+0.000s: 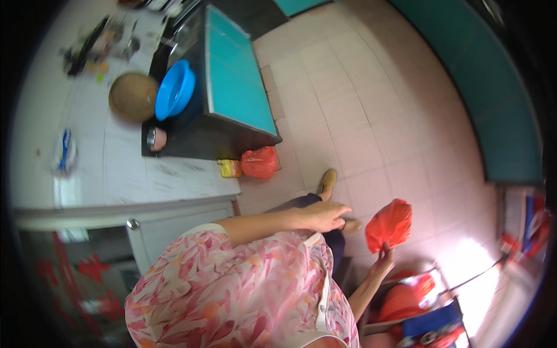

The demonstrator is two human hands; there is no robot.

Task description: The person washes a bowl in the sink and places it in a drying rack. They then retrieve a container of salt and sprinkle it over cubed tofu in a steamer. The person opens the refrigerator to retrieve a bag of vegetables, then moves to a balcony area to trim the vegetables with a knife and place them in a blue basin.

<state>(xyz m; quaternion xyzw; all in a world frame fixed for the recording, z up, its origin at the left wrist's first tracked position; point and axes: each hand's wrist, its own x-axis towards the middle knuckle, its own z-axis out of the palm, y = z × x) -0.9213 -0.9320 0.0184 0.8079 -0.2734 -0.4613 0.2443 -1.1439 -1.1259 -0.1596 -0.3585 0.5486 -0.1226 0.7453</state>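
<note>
My right hand pinches the edge of a red plastic bag, which is held out over the tiled floor. Across the front of my body reaches my left hand, with its fingers extended and nothing visible in them. Below my right forearm stands an open container with red plastic bags and a blue item. On the floor by the black end of the counter are another red plastic bag and a yellow plastic jug.
A blue plastic basin, a round brown board or lid and a pink cup are on the counter. Teal cabinets line the far side. A glass-fronted door is behind me.
</note>
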